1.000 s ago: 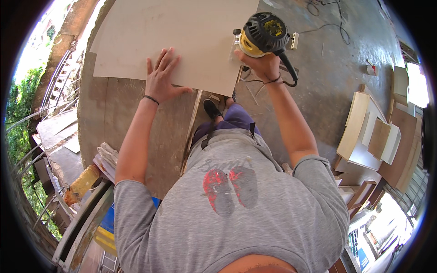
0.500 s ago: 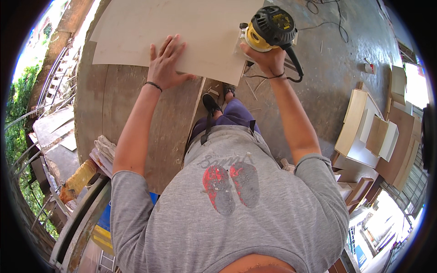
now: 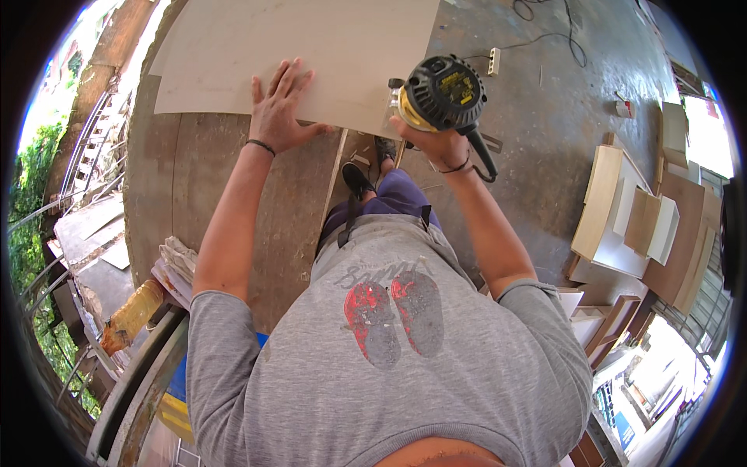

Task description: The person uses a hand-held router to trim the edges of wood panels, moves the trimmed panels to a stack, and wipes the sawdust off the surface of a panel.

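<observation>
- My left hand (image 3: 278,113) lies flat, fingers spread, on the pale plywood sheet (image 3: 311,54), near its lower edge; that grip is wide open and clasps nothing, it only presses down.
- My right hand (image 3: 437,144) has its grip wrapped tight around the black-and-yellow trim router (image 3: 440,93), which sits at the sheet's lower right corner, right at the edge.
- The sheet rests on the dark wooden tabletop (image 3: 210,179), its right part overhanging toward the concrete floor (image 3: 545,117).
- To do this well, I judge I should hold the router base flat on the sheet and feed steadily along the edge, without tipping over the corner.
- I would keep the pressing hand well apart from the cutter's path.
- The black power cord (image 3: 486,159) hangs by my wrist; I'd keep it behind the tool.
- My shoe (image 3: 358,180) stands just below the overhang, so I mind falling offcuts.
</observation>
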A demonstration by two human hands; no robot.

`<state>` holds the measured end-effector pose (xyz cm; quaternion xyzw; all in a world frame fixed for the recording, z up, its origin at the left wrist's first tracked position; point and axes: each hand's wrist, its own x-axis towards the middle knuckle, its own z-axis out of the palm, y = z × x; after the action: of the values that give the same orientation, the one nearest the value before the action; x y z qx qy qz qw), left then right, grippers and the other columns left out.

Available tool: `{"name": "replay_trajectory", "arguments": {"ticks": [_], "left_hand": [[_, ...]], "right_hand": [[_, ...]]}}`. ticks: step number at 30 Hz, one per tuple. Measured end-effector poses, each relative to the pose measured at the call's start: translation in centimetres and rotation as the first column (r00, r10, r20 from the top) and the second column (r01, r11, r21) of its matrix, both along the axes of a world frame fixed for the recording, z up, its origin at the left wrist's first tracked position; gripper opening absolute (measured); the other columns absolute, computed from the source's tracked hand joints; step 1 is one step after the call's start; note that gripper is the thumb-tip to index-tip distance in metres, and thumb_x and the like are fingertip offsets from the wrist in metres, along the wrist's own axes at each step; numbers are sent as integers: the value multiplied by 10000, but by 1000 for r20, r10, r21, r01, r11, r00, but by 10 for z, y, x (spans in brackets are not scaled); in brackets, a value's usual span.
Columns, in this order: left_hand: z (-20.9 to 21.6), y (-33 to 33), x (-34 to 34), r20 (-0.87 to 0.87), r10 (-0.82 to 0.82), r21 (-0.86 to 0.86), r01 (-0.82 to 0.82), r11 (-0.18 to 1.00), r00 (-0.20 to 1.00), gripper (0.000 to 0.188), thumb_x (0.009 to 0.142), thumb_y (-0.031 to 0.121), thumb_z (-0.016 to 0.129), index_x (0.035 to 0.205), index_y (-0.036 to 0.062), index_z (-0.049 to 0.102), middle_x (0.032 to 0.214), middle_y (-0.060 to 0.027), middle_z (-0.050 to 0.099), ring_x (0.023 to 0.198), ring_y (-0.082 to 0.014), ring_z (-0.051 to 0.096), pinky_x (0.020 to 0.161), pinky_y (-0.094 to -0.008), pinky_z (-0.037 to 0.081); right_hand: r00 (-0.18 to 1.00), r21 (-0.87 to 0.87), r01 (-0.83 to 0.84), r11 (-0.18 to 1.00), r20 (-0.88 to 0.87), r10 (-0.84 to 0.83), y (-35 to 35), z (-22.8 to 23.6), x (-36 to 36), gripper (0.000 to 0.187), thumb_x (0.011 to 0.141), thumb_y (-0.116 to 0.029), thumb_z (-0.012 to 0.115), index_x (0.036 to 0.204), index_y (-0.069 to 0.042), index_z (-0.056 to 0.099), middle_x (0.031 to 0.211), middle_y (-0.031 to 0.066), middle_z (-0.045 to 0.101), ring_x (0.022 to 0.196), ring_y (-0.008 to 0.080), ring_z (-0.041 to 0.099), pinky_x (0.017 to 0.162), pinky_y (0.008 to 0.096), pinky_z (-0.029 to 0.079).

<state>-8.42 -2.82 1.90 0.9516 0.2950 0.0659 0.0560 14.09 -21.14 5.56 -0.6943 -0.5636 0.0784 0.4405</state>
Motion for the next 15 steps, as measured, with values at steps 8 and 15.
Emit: {"name": "replay_trajectory", "arguments": {"ticks": [8, 15], "left_hand": [[1, -1, 1, -8, 10, -6, -10, 1000, 1000, 1027, 621, 724, 683, 1445, 179, 403, 1565, -32, 245, 1465, -221, 150, 1140, -609, 60], [0, 4, 3, -20, 13, -38, -14, 999, 1000, 1043, 626, 751, 662, 1452, 175, 389, 1571, -42, 222, 1465, -221, 145, 1135, -628, 59]], "right_hand": [[988, -65, -60, 996, -143, 50, -25, -30, -19, 366, 646, -331, 828, 922, -119, 713, 874, 25, 721, 800, 176, 694, 735, 306, 557], [994, -63, -96, 993, -50, 93, -51, -60, -29, 402, 646, -317, 864, 971, -139, 708, 923, 5, 722, 830, 154, 689, 763, 296, 542]]}}
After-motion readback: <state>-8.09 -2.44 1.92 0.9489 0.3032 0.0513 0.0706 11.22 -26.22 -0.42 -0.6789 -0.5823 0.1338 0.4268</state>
